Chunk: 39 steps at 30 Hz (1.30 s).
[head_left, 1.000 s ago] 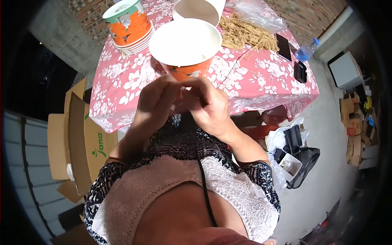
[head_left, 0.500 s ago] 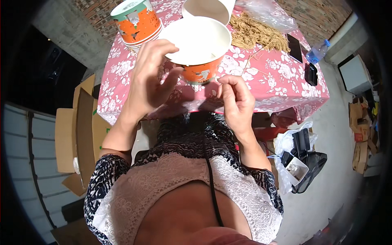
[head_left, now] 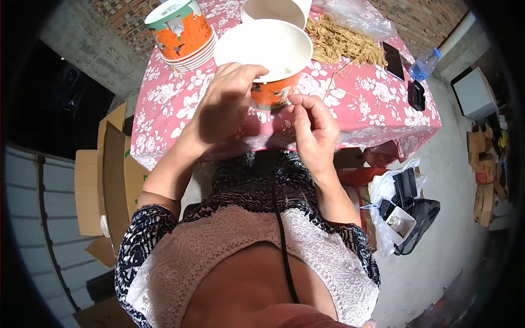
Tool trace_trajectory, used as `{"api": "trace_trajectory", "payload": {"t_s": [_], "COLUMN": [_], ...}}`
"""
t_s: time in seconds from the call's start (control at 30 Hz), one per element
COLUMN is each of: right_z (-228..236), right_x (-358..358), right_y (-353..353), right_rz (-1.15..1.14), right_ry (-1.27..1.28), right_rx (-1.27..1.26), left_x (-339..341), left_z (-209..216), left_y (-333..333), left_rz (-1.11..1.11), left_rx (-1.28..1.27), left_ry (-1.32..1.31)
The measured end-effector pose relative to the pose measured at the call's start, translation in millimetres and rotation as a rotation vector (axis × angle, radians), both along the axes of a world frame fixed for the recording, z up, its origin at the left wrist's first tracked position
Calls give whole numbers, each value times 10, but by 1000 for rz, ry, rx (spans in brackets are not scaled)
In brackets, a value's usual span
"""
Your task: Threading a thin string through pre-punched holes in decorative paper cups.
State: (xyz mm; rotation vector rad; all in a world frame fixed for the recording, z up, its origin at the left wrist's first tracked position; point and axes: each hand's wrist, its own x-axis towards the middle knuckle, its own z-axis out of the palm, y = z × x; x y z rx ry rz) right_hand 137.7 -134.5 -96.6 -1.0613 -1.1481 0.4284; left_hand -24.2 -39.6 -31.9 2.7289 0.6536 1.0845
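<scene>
A white-lined paper bucket (head_left: 270,94) with an orange printed outside stands near the table's front edge, its mouth facing up. My left hand (head_left: 227,98) is at its front left, fingers bent and reaching across the near rim; I cannot tell whether they touch it. Low beside the bucket's right side, my right hand (head_left: 316,127) pinches thumb against forefinger. Whatever lies in that pinch is too small to make out. A tan bundle of cord (head_left: 342,44) rests behind to the right, with a loose strand (head_left: 334,82) trailing toward me.
Stacked orange buckets (head_left: 183,35) stand upside down at the back left. Another white bucket (head_left: 276,11) lies behind. Along the right are a clear plastic bag (head_left: 361,22), a phone (head_left: 393,61), a black case (head_left: 416,96) and a water bottle (head_left: 425,65). A cardboard box (head_left: 112,180) stands left of the table.
My left hand has moved right, from the bucket's left side to its near rim. My right hand keeps its pinch and has shifted only slightly.
</scene>
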Motion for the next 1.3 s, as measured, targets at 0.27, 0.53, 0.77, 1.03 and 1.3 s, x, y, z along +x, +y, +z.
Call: {"api": "trace_trajectory", "payload": {"t_s": [0.27,0.53,0.77,1.03,1.3], "right_z": [19,13,118,143,77], "right_x": [-124,-75,-234,-225,-169], "right_y": [-17,-28,-65,-29,49], "right_rz": [154,308,345,138,20], "right_ry": [244,445,387,214,243], "right_rx": [48,52,130,13,-26], "left_x": [154,137,183,153,26], "left_z": [97,317,256,258,307], "left_y": [-130,-147,-233,-215,126], "left_rz": [44,-51,-96,-134,111], "left_rx": [-106,118,242,259,236], "left_ry": [-2,-116,-12,-26,-209]}}
